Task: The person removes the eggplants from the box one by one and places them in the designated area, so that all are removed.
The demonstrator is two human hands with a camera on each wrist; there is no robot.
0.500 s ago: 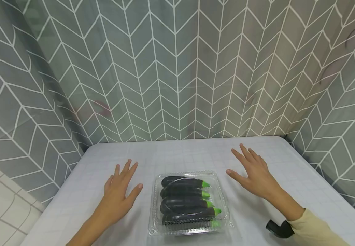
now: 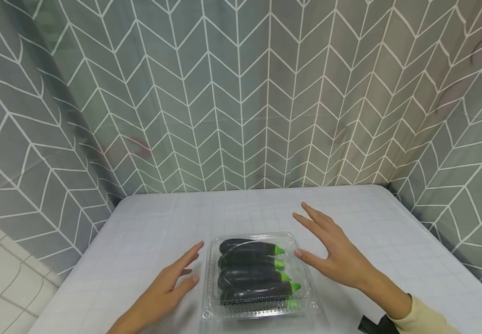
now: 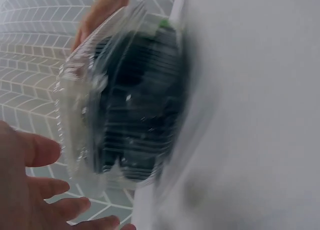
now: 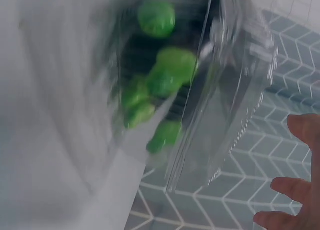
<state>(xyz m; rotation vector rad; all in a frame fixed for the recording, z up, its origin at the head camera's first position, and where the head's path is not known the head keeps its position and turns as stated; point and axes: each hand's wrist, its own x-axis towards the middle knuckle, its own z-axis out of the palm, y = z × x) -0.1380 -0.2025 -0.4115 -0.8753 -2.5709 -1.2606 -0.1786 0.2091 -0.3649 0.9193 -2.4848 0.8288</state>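
A clear plastic clamshell box (image 2: 301, 297) with its lid down stands on the white table, and several dark eggplants (image 2: 249, 277) with green stem ends lie side by side inside it. My left hand (image 2: 161, 290) is just off the box's left side, fingers loosely extended toward it and holding nothing. On the other side, my right hand (image 2: 337, 253) hovers near the far right corner with thumb and fingers spread. In the left wrist view the box (image 3: 75, 120) is blurred beside the fingers. The right wrist view shows the green stem ends (image 4: 172, 67) through the plastic.
The white tabletop (image 2: 174, 218) spreads around the box. A grey curtain (image 2: 241, 93) with white chevron lines hangs behind and at both sides. A black object (image 2: 376, 326) sits by the right sleeve, and pale tiles (image 2: 3, 278) show at the lower left.
Both hands have moved inward toward the box. The left hand has turned, its fingers now pointing more to the right; the right hand has come left. The box has not moved.
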